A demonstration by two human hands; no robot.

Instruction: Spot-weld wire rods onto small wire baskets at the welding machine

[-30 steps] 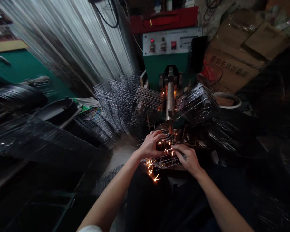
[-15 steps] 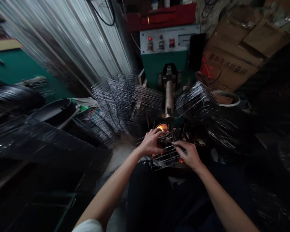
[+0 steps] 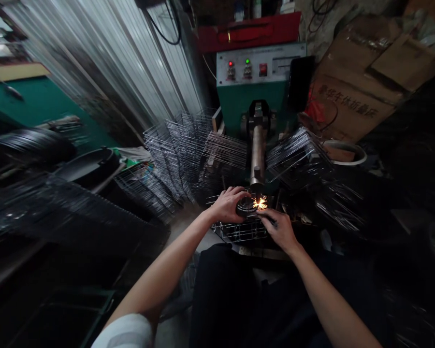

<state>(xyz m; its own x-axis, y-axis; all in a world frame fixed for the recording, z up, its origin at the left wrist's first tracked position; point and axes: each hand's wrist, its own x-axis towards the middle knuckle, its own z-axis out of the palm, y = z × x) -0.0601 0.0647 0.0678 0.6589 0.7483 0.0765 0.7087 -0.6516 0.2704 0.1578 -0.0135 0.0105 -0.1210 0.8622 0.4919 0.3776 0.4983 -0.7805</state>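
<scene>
Bright sparks [image 3: 260,203] burst under the tip of the spot welder's arm [image 3: 258,154]. My left hand [image 3: 229,205] curls its thumb and fingers around the left side of a dark metal ring [image 3: 244,212], just beside the sparks. Close in front of them, my right hand [image 3: 280,229] is closed in a pinch at the ring's right edge. Something thin and dark shows at its fingertips, too small to name. A wire rack [image 3: 239,232] lies under both hands, partly hidden by them.
The green welding machine [image 3: 223,106] stands ahead, with red and green lamps lit. Stacked wire racks [image 3: 177,150] lean left of its arm, and more wire racks [image 3: 297,154] lie to the right. Cardboard [image 3: 362,87] and a round tub [image 3: 360,157] are farther right.
Sparks have appeared at the welder's tip, and the green lamp has lit. The orange glow by my left hand is gone. Both hands stay close to the tip; the view has shifted slightly.
</scene>
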